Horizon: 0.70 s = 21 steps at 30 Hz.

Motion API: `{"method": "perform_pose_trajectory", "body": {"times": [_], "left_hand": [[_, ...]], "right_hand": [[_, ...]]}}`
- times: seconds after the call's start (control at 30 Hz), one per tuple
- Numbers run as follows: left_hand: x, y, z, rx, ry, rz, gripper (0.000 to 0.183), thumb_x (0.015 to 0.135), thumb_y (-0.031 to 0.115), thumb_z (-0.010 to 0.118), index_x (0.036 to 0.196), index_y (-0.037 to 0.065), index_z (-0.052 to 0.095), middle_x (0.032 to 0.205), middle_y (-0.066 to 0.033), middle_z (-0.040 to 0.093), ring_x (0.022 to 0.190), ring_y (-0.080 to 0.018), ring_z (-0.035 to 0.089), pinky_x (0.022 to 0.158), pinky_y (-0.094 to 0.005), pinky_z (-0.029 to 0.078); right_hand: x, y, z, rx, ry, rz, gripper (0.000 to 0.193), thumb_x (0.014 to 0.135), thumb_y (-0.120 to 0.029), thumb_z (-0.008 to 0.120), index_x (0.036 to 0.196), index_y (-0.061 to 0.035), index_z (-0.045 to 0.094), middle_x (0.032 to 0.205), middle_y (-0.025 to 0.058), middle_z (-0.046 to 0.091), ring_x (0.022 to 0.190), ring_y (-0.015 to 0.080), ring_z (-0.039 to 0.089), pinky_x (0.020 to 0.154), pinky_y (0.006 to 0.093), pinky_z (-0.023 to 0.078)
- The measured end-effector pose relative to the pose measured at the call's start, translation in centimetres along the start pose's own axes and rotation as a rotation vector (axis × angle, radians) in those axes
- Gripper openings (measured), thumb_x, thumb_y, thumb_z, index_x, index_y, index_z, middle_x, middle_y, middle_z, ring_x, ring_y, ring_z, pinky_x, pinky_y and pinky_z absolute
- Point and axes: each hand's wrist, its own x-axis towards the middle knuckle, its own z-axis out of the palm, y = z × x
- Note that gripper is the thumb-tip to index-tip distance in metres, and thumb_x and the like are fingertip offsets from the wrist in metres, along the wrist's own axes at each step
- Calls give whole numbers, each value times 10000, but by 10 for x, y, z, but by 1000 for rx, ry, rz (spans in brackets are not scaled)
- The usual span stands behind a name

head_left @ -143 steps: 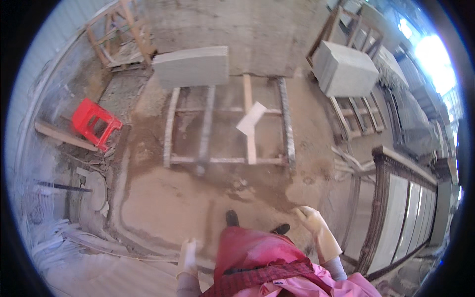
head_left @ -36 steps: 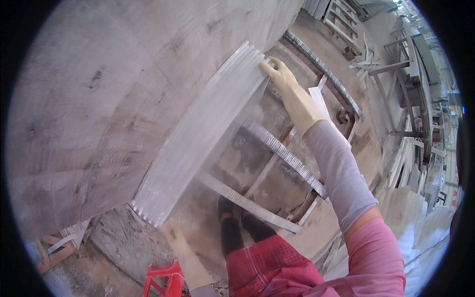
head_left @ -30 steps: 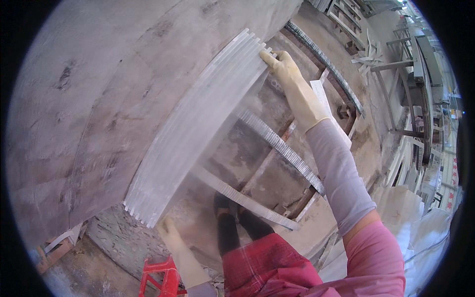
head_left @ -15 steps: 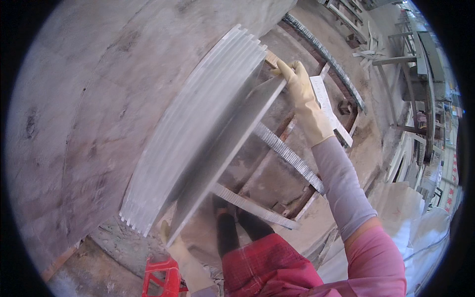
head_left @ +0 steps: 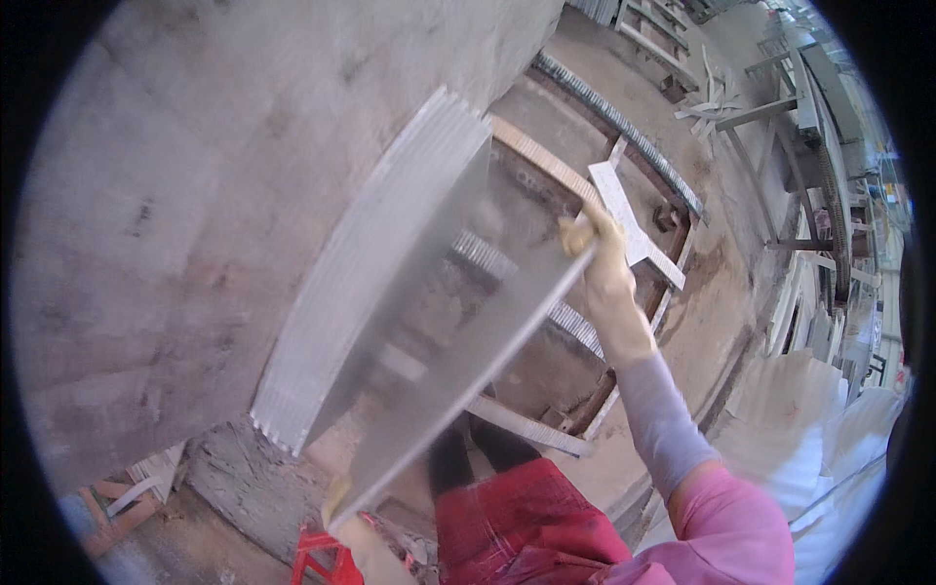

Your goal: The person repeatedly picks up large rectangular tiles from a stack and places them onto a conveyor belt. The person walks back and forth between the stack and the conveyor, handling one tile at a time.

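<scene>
Slab (head_left: 458,322): a thin grey stone sheet, tilted away from the stack, blurred; it runs from the right hand's fingers at its upper end down to the left hand's fingers at its lower end.
Right hand (head_left: 603,268): gloved, arm stretched up; the fingers (head_left: 577,234) are curled shut over the slab's upper corner, thumb side on the near face.
Left hand (head_left: 343,517): gloved, low in view; the fingers wrap the slab's lower corner from beneath, closed on it, though blur hides how each finger lies.
Stack (head_left: 366,283): more thin slabs stand on edge just left of both sets of fingers, their ribbed edges facing the camera; the slab's far long edge is close against this stack, and whether it touches cannot be told.
Block (head_left: 214,185): a big rough stone face behind the stack, well left of the fingers.
Frame (head_left: 565,322): a wooden rack with ribbed rails on the floor, behind the slab and below the right fingers.
White strip (head_left: 629,224): a pale flat piece lying on the frame, just right of the right fingers.
Apron (head_left: 526,526): red, beneath the slab's lower half, right of the left fingers.
Sleeve (head_left: 721,517): pink with a grey cuff, running down from the right wrist.
Stool (head_left: 322,561): red plastic, just below the left fingers.
Floor (head_left: 702,322): dusty concrete, right of the frame.
</scene>
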Motion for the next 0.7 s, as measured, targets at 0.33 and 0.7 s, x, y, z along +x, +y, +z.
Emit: {"method": "perform_pose_trajectory", "body": {"times": [0.33, 0.7], "left_hand": [[-26, 21, -126, -233, 186, 400, 199, 795, 101, 563, 606, 49, 598, 633, -93, 630, 662, -197, 612, 925, -430, 448], [-45, 171, -131, -305, -191, 308, 206, 793, 99, 565, 590, 62, 554, 600, -78, 611, 627, -186, 595, 941, -433, 436]], "right_hand": [[-199, -40, -121, -48, 384, -92, 487, 861, -287, 503, 410, -113, 448, 407, 92, 465, 402, 239, 495, 706, 391, 481], [-396, -110, -188, 91, 704, -327, 379, 864, -260, 561, 531, -84, 519, 421, 98, 493, 407, 234, 514, 696, 395, 486]]}}
